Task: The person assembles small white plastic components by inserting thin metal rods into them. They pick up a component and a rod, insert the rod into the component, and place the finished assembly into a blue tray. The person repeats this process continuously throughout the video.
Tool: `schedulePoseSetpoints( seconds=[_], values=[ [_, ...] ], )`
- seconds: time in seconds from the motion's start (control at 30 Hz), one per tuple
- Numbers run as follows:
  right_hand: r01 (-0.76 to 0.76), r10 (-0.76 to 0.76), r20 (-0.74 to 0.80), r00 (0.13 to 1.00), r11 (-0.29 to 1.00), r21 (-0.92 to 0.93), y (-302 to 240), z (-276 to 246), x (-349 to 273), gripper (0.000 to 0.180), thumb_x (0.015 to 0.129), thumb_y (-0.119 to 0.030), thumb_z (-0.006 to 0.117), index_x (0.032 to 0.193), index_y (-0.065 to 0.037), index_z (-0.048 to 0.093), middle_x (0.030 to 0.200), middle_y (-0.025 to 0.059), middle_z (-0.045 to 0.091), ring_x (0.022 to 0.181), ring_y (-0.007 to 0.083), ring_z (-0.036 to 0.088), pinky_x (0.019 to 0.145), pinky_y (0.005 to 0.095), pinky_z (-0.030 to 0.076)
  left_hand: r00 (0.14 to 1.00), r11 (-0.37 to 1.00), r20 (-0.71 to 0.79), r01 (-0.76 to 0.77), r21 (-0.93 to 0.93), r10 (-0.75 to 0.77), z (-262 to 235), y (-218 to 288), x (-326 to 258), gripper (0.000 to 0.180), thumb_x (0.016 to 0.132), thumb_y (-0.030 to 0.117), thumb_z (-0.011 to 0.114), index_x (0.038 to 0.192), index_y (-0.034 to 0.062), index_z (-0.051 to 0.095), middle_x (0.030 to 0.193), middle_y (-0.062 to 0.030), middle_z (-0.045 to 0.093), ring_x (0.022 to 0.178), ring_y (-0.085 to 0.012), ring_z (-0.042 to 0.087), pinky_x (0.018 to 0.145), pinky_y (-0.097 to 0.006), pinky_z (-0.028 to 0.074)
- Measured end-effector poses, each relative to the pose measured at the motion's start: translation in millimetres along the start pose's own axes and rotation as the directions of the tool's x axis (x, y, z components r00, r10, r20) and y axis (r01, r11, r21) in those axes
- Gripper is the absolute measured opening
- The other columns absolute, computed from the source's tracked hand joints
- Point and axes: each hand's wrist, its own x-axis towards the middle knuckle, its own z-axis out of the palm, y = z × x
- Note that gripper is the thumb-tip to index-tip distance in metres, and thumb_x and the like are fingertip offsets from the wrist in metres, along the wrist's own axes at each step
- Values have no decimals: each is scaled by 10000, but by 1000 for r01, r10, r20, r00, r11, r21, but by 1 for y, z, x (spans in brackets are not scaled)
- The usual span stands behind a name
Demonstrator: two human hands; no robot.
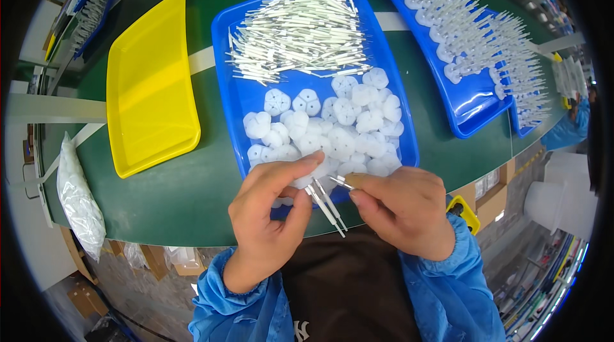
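My left hand [263, 217] is closed on a white translucent plastic disc [303, 180], pinched between thumb and fingers. Thin white rods [327, 209] hang from the disc, pointing down toward me. Close to its right, my right hand [409, 206] pinches a short thin rod [341, 181] with a metallic tip, directed at the disc. Whether that tip touches the disc, I cannot tell. Both hands are over the near edge of a blue tray [225, 108]. Inside it, a heap of loose white rods [300, 35] fills the far part, and scalloped white discs [348, 128] pile up nearer me.
A yellow tray [150, 86] lies on the green table [144, 198] at the left. To the right, a blue tray [476, 115] carries discs with upright rods [460, 29]. A filled plastic bag [80, 198] rests at the left edge. Another person's blue sleeve [569, 130] shows far right.
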Motion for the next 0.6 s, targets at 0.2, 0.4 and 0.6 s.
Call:
schedulePoseSetpoints(
  seconds=[0.2,0.4,0.6],
  values=[
    [-52,51,9,999,998,48,-2,1,-1,232,882,-70,881,1101,-45,811,702,59,715,533,231,659,506,351,477,998,989,-8,-61,132,63,-2,3,1,563,806,-190,729,1320,29,806,1000,-117,776,936,-208,725,717,-290,610],
    [-97,95,27,995,992,80,-3,2,-1,213,898,-94,877,1095,-48,809,709,63,722,539,237,671,508,354,485,973,940,35,-231,252,230,-1,-2,5,585,780,-195,736,1323,13,800,1009,-136,781,902,-221,711,698,-305,585],
    [-31,28,48,998,997,67,0,3,-1,226,887,-108,883,1094,-59,808,696,48,709,552,231,664,522,350,482,994,980,19,-105,169,104,-2,1,4,556,807,-203,703,1317,1,792,1081,-148,794,902,-204,717,708,-292,598]
  ],
)
